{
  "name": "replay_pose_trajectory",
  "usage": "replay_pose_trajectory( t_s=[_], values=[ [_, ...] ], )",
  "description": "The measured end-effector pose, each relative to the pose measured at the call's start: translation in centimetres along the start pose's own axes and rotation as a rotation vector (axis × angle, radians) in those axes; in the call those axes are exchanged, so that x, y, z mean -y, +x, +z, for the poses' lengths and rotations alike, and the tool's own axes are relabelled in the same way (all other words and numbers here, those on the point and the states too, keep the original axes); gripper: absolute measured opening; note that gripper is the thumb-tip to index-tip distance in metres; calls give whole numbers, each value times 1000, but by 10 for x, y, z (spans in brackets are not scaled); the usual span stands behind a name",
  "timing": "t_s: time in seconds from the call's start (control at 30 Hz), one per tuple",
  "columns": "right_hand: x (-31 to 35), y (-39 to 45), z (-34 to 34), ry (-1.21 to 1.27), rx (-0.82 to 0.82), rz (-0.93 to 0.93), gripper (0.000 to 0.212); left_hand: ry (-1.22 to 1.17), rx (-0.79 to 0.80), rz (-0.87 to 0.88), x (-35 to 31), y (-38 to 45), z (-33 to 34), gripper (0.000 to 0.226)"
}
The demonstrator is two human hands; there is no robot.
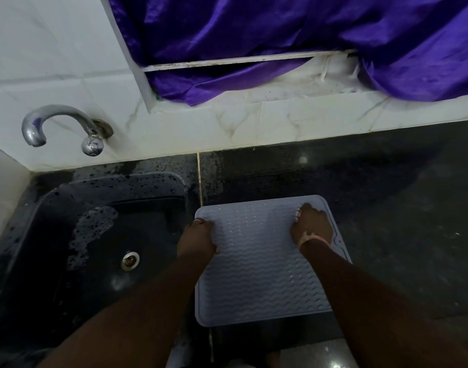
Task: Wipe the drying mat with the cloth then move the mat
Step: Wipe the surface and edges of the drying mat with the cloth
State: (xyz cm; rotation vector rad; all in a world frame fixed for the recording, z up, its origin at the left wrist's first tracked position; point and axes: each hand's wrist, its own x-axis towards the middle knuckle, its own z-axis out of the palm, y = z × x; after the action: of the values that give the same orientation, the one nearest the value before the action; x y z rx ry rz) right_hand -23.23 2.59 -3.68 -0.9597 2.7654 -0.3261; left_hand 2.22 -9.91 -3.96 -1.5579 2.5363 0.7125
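A dark stone counter (pixel 387 208) filled the lower frame, with a wet black sink (pixel 68 248) at lower left. The pale ribbed drying mat (pixel 256 261) lay flat at lower centre, just right of the sink. It looked like thin, floppy silicone, light and probably slick when wet, so opposite edges seemed the best hold. The left hand (pixel 198 239) curled closed over the mat's left edge; the right hand (pixel 311 224) lay near the right edge, its grip hidden. No cloth showed.
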Motion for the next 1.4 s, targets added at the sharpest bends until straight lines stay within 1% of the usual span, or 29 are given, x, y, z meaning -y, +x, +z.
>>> replay_pose_trajectory(
  t_s=[0.13,0.3,0.43,0.5,0.63,0.77,0.83,0.97,1.03,1.17,1.3,1.37,1.4],
  values=[
    [27,-8,5,18,55,-90,19,-19,-21,10,1,-1,3,81],
    [62,-24,22,38,48,-257,20,-40,-19,18,2,-2,1,82],
    [88,-33,35,65,96,-357,18,-70,-40,29,6,-4,-3,79],
    [95,-32,37,101,125,-367,15,-82,-42,14,8,-4,-6,73],
    [101,-24,36,246,232,-381,6,-140,-58,4,16,-7,-10,54],
    [108,-18,36,306,266,-395,2,-191,-65,-29,19,-6,-9,39],
    [113,-18,37,320,297,-402,9,-185,-52,-32,19,-4,-10,38],
    [125,-22,41,343,338,-413,12,-196,-66,-32,21,0,-9,30],
    [132,-24,43,322,349,-427,13,-205,-75,-27,22,1,-9,33],
    [148,-27,48,325,378,-450,13,-228,-43,-23,24,1,-9,41],
    [168,-33,51,327,425,-500,17,-273,-74,-3,28,-2,-8,33],
    [173,-30,49,372,483,-476,18,-268,-78,-8,29,-4,-10,32],
    [173,-28,46,422,541,-431,21,-268,-78,-15,29,-4,-10,30]
  ],
)
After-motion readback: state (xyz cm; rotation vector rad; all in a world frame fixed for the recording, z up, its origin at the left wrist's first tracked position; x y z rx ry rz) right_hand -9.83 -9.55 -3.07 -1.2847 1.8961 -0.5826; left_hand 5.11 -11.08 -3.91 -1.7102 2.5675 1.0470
